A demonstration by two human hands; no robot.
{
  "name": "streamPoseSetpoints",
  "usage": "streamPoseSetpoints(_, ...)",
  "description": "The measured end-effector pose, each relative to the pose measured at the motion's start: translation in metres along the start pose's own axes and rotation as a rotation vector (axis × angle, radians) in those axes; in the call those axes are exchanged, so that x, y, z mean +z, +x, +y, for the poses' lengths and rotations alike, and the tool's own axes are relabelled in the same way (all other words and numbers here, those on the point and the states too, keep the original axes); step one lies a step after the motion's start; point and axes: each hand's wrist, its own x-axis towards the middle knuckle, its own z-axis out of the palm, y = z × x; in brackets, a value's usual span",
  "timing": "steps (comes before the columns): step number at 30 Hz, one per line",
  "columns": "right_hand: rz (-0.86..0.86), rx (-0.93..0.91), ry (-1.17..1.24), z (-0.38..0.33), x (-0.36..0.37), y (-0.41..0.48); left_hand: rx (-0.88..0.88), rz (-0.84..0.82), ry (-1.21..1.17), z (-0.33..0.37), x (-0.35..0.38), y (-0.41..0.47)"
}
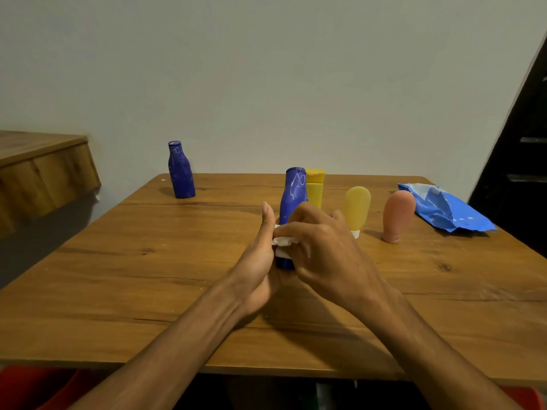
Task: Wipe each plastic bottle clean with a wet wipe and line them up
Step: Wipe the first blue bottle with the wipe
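**A:** Head view: which bottle is being cleaned?

**B:** The near blue bottle (293,190), upright at mid-table (148,276). The left hand (260,255) wraps its lower body with the thumb up along the side and the fingers hidden behind. I'd say it's there to steady the bottle. The right hand (322,250) has its fingers curled, pinching the wipe (284,241) against the bottle's front to rub it.

**A:** And the others?

**B:** The yellow tube (315,187) is right behind that bottle. To its right are the yellow bottle (357,210), standing on its white cap, then the pink bottle (398,216). They stand loosely in a row. The far blue bottle (180,171) is well off to the back left, alone, probably because it's sorted apart. It has white scribbles like the near one.

**A:** Anything inside them?

**B:** I can't tell, since all are opaque and capped. The wipe pack (444,210), far right of the near bottle, lies crumpled with its top open, within reach. I can't see what's in it.
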Motion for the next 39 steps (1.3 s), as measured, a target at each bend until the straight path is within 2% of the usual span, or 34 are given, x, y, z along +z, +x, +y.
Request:
streamPoseSetpoints(8,0.174,0.042,0.057,0.003,0.011,-0.002,0.086,0.013,0.172,0.005,0.000,-0.003)
streamPoseSetpoints(13,0.375,0.092,0.132,0.020,0.005,0.008,0.088,-0.030,0.210,-0.006,0.006,-0.006)
streamPoseSetpoints(16,0.312,0.062,0.174,0.019,0.001,0.007,0.091,-0.004,0.104,-0.004,0.006,-0.005)
streamPoseSetpoints(20,0.078,0.059,0.335,0.015,-0.008,0.006,0.094,0.064,-0.069,0.003,-0.001,0.002)
streamPoseSetpoints(23,0.006,0.070,0.361,0.015,-0.012,0.007,0.073,0.062,-0.141,0.006,-0.004,0.005)
streamPoseSetpoints(26,-0.091,0.004,0.373,0.016,-0.012,0.006,0.038,0.039,-0.182,0.008,-0.006,0.007)
streamPoseSetpoints(28,-0.065,0.018,0.359,0.016,-0.010,0.006,0.041,0.018,-0.200,0.008,-0.007,0.007)
streamPoseSetpoints(31,0.120,0.111,0.304,0.017,-0.008,0.007,0.052,0.008,-0.229,0.008,-0.005,0.006)
streamPoseSetpoints(32,0.131,0.120,0.303,0.017,-0.008,0.008,0.052,0.004,-0.233,0.008,-0.005,0.006)
streamPoseSetpoints(36,-0.014,0.101,0.394,0.019,-0.010,0.008,0.044,-0.021,-0.216,0.008,-0.006,0.006)
streamPoseSetpoints(39,0.131,0.156,0.429,0.024,-0.008,0.009,0.029,-0.063,-0.193,0.006,-0.005,0.004)
